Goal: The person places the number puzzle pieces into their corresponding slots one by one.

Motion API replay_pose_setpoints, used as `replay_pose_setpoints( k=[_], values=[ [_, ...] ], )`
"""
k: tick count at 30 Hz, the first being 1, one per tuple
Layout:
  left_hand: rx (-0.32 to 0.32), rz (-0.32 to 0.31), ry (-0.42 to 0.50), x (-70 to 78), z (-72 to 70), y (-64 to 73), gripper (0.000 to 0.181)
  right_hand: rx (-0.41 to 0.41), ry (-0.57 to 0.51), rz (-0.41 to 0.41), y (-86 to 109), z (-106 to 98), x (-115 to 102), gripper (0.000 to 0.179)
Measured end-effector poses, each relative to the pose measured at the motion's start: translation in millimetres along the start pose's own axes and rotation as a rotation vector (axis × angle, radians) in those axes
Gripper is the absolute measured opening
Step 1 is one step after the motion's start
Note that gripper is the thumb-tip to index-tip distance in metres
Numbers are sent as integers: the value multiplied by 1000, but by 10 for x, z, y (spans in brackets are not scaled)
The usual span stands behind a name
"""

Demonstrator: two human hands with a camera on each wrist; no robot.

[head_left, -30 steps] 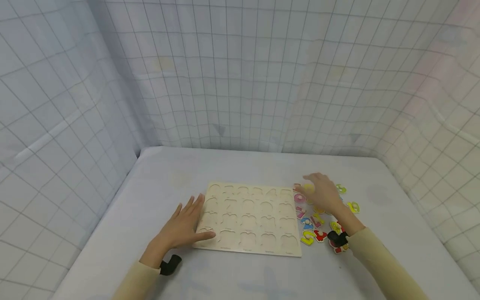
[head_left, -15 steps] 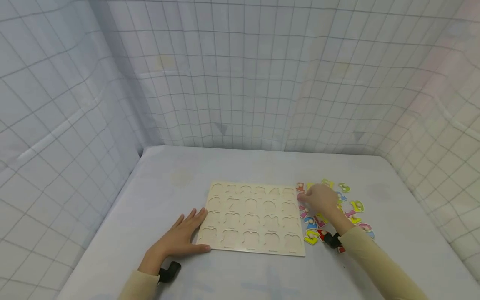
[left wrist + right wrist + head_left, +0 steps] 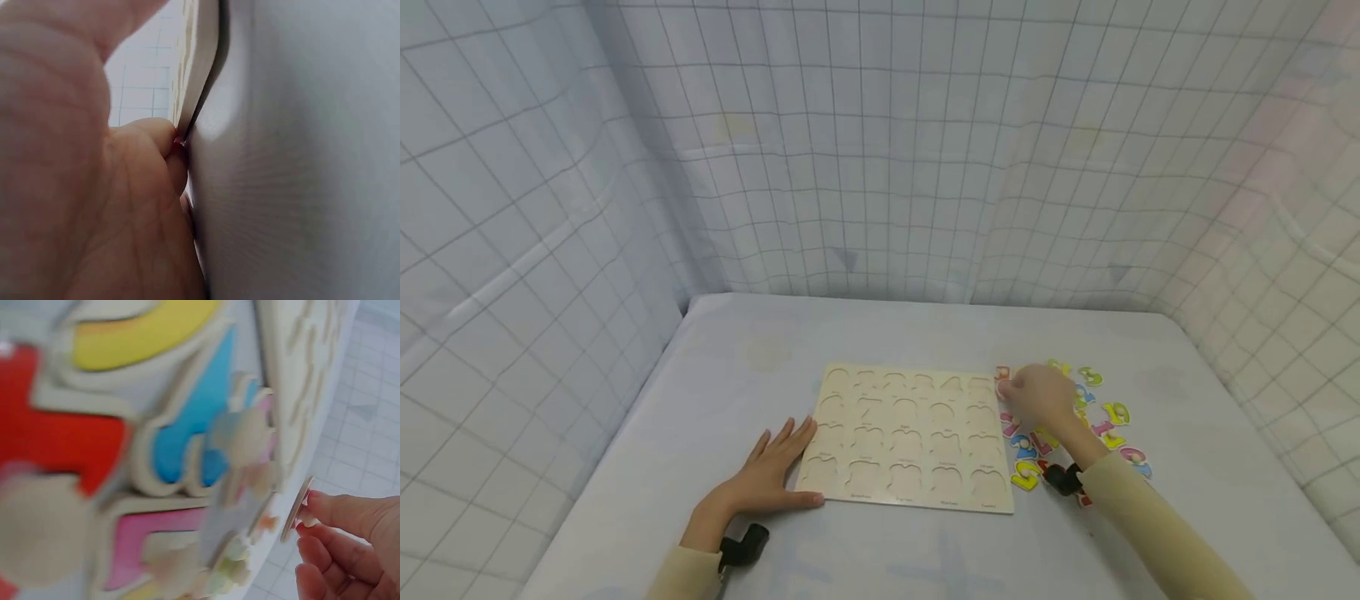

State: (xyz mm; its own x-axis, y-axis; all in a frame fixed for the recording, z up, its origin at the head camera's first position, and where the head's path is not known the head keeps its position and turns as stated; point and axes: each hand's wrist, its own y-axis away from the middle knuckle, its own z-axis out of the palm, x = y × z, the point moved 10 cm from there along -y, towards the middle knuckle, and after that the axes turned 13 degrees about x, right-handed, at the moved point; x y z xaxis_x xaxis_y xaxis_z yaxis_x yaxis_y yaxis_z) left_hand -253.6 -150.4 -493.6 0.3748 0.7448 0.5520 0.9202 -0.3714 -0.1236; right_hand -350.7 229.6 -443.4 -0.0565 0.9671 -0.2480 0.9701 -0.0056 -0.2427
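A pale wooden puzzle board (image 3: 886, 454) with rows of shallow recesses lies flat on the white table. My left hand (image 3: 765, 479) rests at its left edge, fingers spread and thumb along the near corner; the board's edge (image 3: 199, 69) meets the fingers in the left wrist view. Right of the board, my right hand (image 3: 1043, 397) is over the loose pieces. Its thumb and forefinger pinch a knobbed puzzle piece (image 3: 296, 511) by the knob, the piece seen edge-on, its face hidden.
Several coloured number puzzle pieces with round knobs are spread right of the board, among them a blue piece (image 3: 187, 447), a red piece (image 3: 75, 437) and a yellow piece (image 3: 1026, 475). A white gridded cloth (image 3: 865, 167) hangs behind and beside the table.
My right hand has come down onto the pieces near the board's upper right corner and taken a piece by its knob. The left hand stays at the board, its thumb shifted slightly nearer.
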Motion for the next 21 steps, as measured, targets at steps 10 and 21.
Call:
replay_pose_setpoints(
  k=[10, 21],
  values=[
    [9, -9, 28, -26, -4, 34, 109, 56, -145, -186, -215, 125, -951, 21],
    [8, 9, 29, -6, 8, 4, 108, -14, -173, -301, -369, 618, -2091, 19]
  ],
)
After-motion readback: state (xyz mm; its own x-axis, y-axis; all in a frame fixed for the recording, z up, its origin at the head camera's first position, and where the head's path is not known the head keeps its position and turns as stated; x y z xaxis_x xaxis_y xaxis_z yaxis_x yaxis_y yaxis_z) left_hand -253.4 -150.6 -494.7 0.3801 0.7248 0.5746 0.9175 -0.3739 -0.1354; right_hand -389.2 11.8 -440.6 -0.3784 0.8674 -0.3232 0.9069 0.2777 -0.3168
